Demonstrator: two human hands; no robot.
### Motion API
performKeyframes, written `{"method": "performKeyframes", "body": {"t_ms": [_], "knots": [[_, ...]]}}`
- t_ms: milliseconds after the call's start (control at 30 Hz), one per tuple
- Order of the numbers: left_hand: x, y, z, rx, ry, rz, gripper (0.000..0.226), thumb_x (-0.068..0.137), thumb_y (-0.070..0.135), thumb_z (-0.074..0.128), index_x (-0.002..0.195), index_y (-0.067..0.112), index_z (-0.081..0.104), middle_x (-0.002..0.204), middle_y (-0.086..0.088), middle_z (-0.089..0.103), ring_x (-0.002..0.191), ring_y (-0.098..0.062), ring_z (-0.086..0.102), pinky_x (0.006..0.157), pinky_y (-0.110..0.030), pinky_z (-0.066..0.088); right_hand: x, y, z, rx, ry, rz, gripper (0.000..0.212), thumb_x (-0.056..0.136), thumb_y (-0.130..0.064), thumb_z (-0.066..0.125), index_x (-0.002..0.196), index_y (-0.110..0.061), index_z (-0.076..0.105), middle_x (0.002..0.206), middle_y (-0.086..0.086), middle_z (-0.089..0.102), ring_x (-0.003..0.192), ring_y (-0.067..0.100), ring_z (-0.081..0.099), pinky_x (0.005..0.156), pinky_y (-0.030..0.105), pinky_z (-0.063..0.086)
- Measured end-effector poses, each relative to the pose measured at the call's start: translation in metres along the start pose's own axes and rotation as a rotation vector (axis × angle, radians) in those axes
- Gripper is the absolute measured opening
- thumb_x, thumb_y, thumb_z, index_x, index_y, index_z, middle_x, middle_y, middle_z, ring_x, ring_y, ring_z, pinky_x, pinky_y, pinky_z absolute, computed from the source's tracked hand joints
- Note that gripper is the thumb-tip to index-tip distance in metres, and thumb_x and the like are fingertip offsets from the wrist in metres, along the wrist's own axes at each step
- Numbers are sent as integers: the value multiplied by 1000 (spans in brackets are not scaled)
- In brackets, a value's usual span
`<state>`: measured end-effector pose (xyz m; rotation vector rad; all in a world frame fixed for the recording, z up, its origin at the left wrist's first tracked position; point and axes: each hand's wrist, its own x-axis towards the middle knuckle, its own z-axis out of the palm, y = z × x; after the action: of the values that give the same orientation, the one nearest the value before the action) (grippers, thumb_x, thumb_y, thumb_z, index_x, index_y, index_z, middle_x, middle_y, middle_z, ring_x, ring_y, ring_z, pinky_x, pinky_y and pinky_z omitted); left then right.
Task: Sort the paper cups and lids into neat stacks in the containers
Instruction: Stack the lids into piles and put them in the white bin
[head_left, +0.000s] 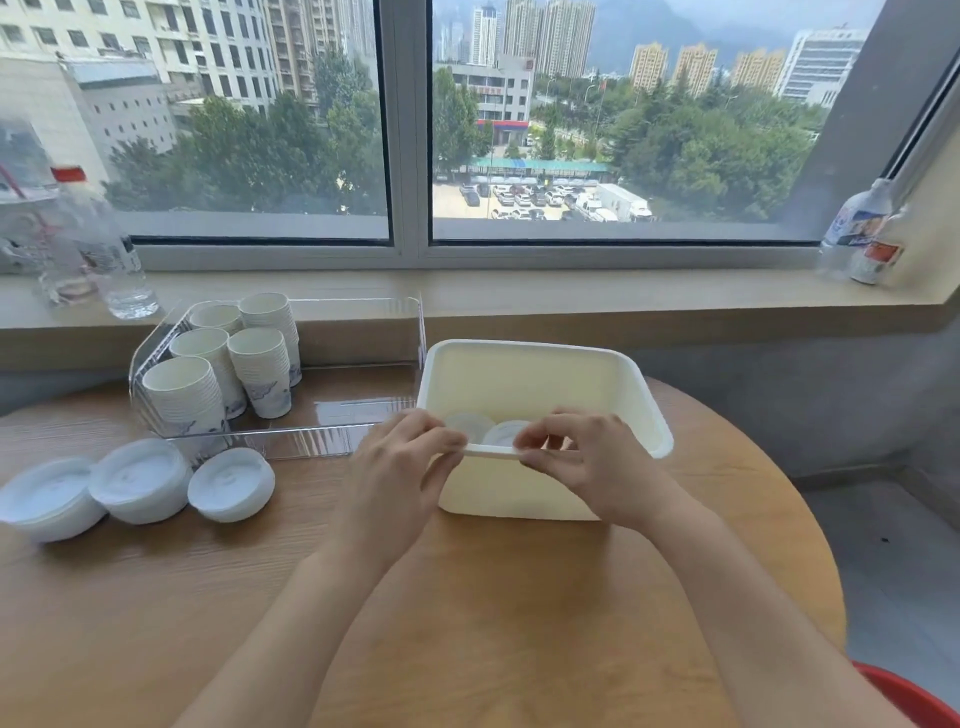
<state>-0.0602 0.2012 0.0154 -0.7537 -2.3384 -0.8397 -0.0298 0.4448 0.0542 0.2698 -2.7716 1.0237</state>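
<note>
My left hand (402, 460) and my right hand (582, 457) pinch the two ends of a thin white lid (493, 453) at the front rim of the cream plastic bin (524, 364). Two more white lids (470, 423) show inside the bin just behind my fingers. Left of the bin stands a clear tray (337, 415) holding several stacks of white paper cups (260, 369) at its left end. Three stacks of white lids (140, 480) lie on the table in front of the tray.
The round wooden table (467, 597) stands against a windowsill (571, 296). Clear water bottles (111, 254) stand on the sill at the left and two more bottles (857, 234) at the right. A red seat edge (904, 696) shows at the lower right.
</note>
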Motion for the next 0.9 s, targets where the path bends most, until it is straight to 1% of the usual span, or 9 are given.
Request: {"method": "performKeyframes", "body": {"t_ms": [133, 200, 267, 367, 467, 600, 667, 800, 900], "knots": [[-40, 8, -30, 5, 8, 28, 6, 96, 17, 77, 100, 16, 80, 99, 4, 69, 93, -25, 68, 81, -43, 55, -28, -13, -8, 79, -127, -3, 8, 97, -34, 74, 101, -31, 81, 95, -19, 74, 94, 4, 66, 80, 15, 49], [-60, 9, -49, 3, 17, 32, 18, 99, 28, 67, 100, 15, 80, 100, 5, 68, 96, -23, 67, 86, -40, 52, -37, -18, -11, 56, -190, 8, 11, 99, -39, 71, 106, -35, 79, 100, -24, 74, 99, 1, 65, 80, 16, 49], [-79, 9, -67, -19, 20, 35, 25, 100, 31, 61, 100, 15, 80, 99, 7, 67, 96, -19, 65, 89, -37, 49, -41, -23, -9, 19, -265, 9, 12, 99, -40, 70, 108, -40, 77, 103, -26, 73, 102, -1, 64, 79, 14, 48], [-102, 7, -89, -25, 17, 25, 22, 98, 31, 65, 100, 16, 80, 100, 9, 66, 97, -16, 64, 92, -34, 47, -39, -32, -2, -18, -340, -21, 14, 97, -36, 73, 108, -44, 73, 102, -28, 70, 100, -3, 65, 73, 10, 48], [-114, 6, -105, -19, 25, -2, 21, 95, 35, 68, 97, 19, 81, 98, 12, 67, 97, -13, 64, 91, -35, 48, -30, -41, 10, -39, -378, -46, 19, 95, -34, 76, 112, -43, 72, 101, -24, 70, 96, -2, 66, 74, 10, 50], [-111, 5, -114, -22, 27, -20, 24, 94, 42, 69, 91, 23, 81, 93, 17, 67, 90, -5, 62, 89, -31, 45, -12, -46, 23, -101, -408, -76, 23, 96, -28, 76, 118, -36, 73, 102, -18, 71, 93, 1, 66, 77, 11, 47], [-99, 4, -114, -24, 30, -35, 26, 94, 44, 67, 89, 23, 81, 92, 15, 69, 88, -2, 60, 88, -31, 45, -2, -46, 29, -156, -455, -74, 22, 99, -28, 72, 119, -37, 72, 103, -19, 70, 95, 0, 65, 79, 14, 47], [-65, 5, -107, -61, -24, -48, 16, 94, 35, 73, 93, 21, 81, 93, 14, 70, 86, -7, 65, 82, -42, 51, 11, -40, 39, -290, -577, -48, 23, 105, -29, 61, 122, -42, 69, 106, -19, 66, 98, 4, 61, 80, 19, 45], [-44, 4, -100, -125, -84, -59, 7, 97, 27, 77, 98, 22, 81, 97, 16, 70, 92, -5, 67, 83, -40, 54, 13, -33, 46, -331, -659, -29, 25, 106, -29, 57, 126, -40, 69, 101, -22, 61, 97, 7, 59, 90, 27, 48]]}}
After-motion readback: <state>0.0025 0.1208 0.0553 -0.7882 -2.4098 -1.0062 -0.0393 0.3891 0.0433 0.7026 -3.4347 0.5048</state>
